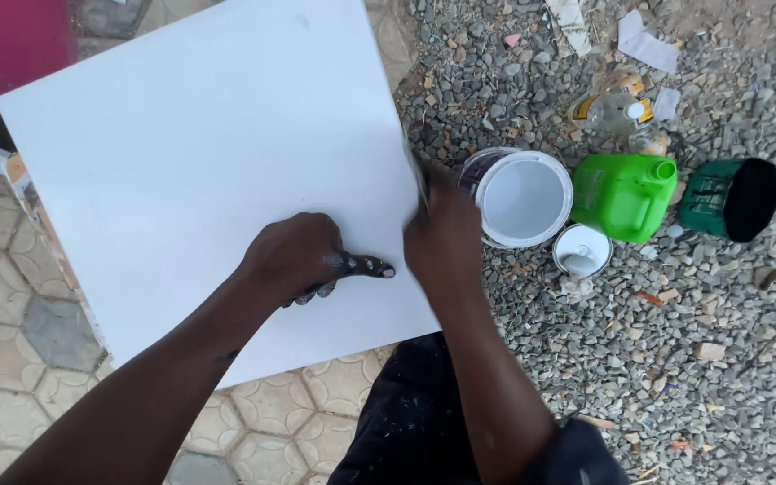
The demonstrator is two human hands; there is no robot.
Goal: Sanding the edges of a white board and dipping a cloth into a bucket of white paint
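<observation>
At the far left lay a floor of grey and beige hexagonal paving tiles (pixel 11 296), and over it stood a large flat white painted board (pixel 199 153), tilted a little in the view and reaching across to the gravel. The left hand (pixel 303 256) pressed down on the board near its lower right part, paint-smeared fingers (pixel 365 267) spread flat and grasping nothing, seemingly to steady the panel. Just to the right, the right hand (pixel 442 238) was clenched at the board's right edge around something thin and blurred, possibly a brush handle (pixel 419 184); what it was could not be made out. The board thus lay directly under the left hand and touching the right hand along its edge. Beside that hand, on the grey gravel ground (pixel 675 359), sat a round white plastic paint bucket (pixel 523 198), open and close within reach, with a small white round lid (pixel 581 250) just below it. Further right lay a bright green plastic jerrycan (pixel 626 193) on its side, then a dark green cylindrical container (pixel 729 198), also tipped over, with scraps of paper litter (pixel 648 45) above.
</observation>
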